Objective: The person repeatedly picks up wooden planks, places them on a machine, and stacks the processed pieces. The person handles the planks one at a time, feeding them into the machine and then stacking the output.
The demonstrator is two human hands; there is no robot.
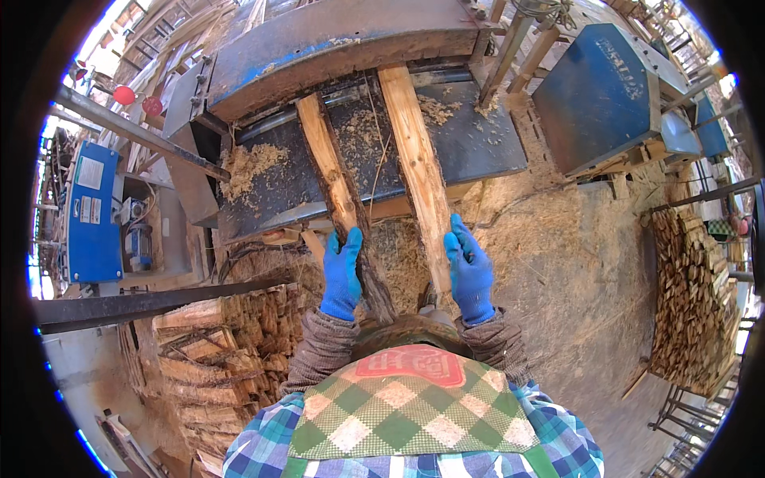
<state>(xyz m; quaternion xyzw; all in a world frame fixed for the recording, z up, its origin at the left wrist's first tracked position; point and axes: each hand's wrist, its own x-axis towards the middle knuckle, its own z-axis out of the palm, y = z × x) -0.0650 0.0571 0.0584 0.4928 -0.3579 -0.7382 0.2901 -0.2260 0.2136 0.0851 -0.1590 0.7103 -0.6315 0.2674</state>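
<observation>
Two long rough boards reach from in front of me across a dark metal machine table. My left hand (343, 272), in a blue work glove, grips the left edge of a narrow bark-edged board (327, 159), whose near end is dark with bark. The glove hides part of that edge. At the right edge of the wider, paler board (416, 143), my right hand (470, 275) closes its gloved thumb and fingers round the side near its close end. The far end of the paler board meets the machine's front housing (343, 56); the narrow board's far end lies just before it.
Sawdust (255, 167) covers parts of the machine table (470, 151). A stack of split wood (215, 358) stands at my left, another pile of boards (693, 295) at far right. A blue machine cabinet (594, 99) stands back right, a blue control box (97, 211) left.
</observation>
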